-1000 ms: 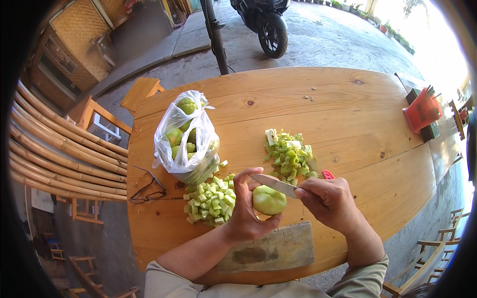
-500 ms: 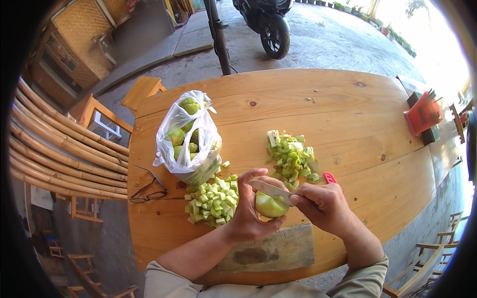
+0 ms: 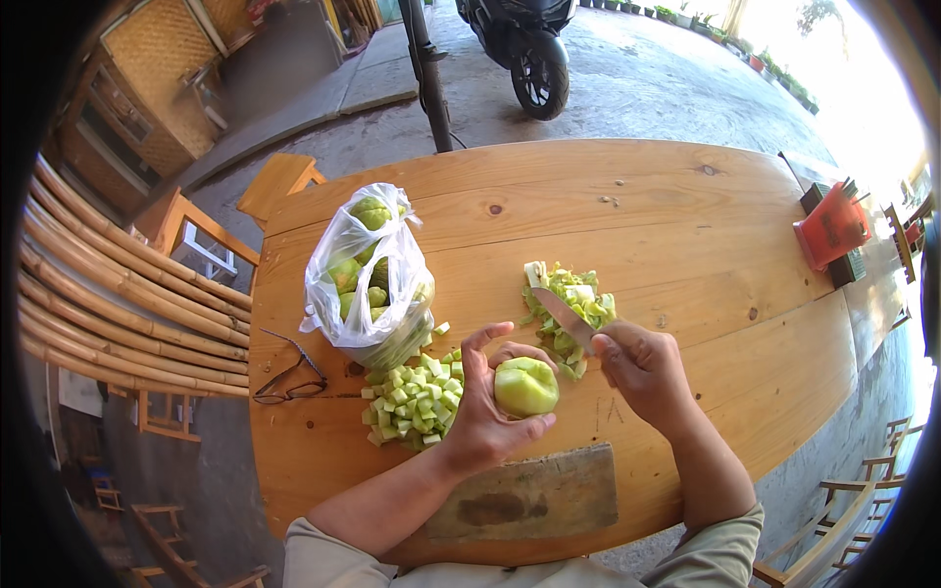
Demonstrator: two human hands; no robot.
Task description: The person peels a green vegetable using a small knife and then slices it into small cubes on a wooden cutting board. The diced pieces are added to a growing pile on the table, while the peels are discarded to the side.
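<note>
My left hand (image 3: 495, 407) is closed around a peeled pale-green chayote (image 3: 527, 386), held above the table. In my right hand (image 3: 642, 370) is a knife (image 3: 566, 316), its blade pointing up and left over a heap of green peelings (image 3: 570, 294). The blade is apart from the chayote. Left of my left hand lies a pile of diced chayote (image 3: 417, 400). Behind that pile stands a white plastic bag (image 3: 397, 318) with several whole chayotes showing inside. Nearest to me, a worn wooden cutting board (image 3: 573, 495) with a dark stain lies under my forearms.
A pair of eyeglasses (image 3: 294, 377) rests near the left edge of the wooden table (image 3: 627, 255). At the far right stands a red container (image 3: 831, 227) holding thin sticks. Bamboo slats (image 3: 137, 318) line the left side, and a motorbike (image 3: 534, 64) is parked beyond the table.
The knife has come off the chayote and moved up over the peelings with my right hand. My left hand still holds the chayote, now turned and slightly higher. The red piece is now out of sight.
</note>
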